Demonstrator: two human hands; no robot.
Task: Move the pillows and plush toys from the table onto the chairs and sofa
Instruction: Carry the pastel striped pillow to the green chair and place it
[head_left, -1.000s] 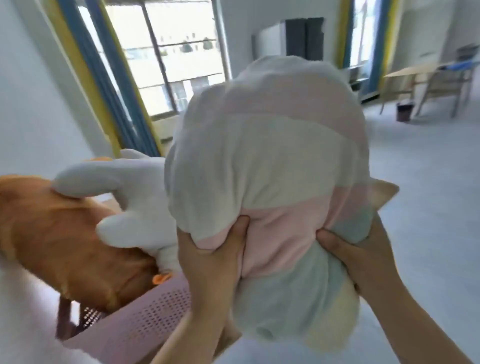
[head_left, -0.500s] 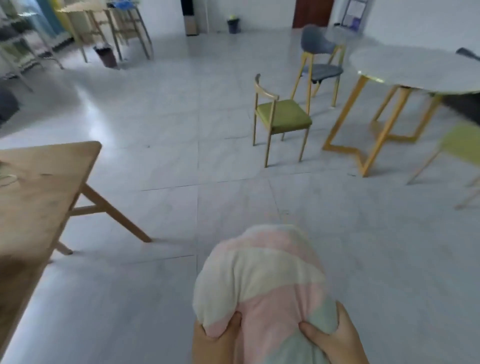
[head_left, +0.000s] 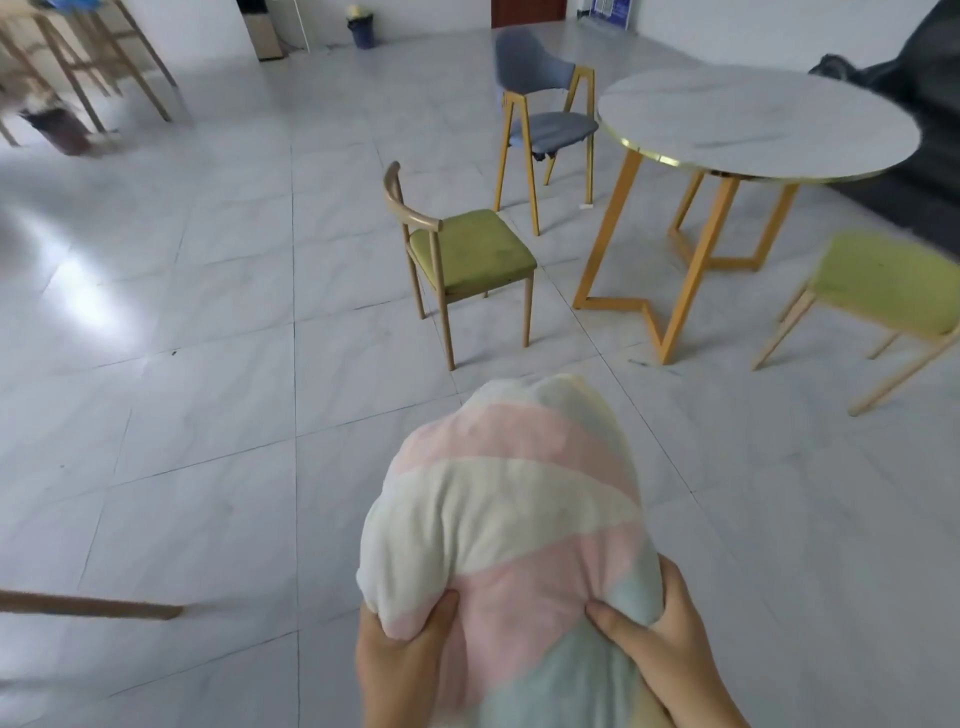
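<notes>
Both hands hold a pastel striped plush pillow (head_left: 511, 525) out in front of the body, above the tiled floor (head_left: 208, 415). The left hand (head_left: 400, 660) grips its lower left edge, thumb pressed into the fabric and fingers curled under it. The right hand (head_left: 660, 639) grips the lower right edge, its fingers (head_left: 613, 621) dug into the pink and pale-green bands. The pillow stands roughly upright between the hands, its rounded top pointing toward a green-seated wooden chair (head_left: 467, 254). That chair stands just beyond the pillow. Beyond the chair to the right is a round marble-top counter (head_left: 753, 122) on gold legs; a blue chair (head_left: 545, 124) stands behind the green one, just beside the counter. A second green chair (head_left: 888, 283) sits right of the counter, blurred. A dark sofa (head_left: 919, 156) lies behind the counter.
</notes>
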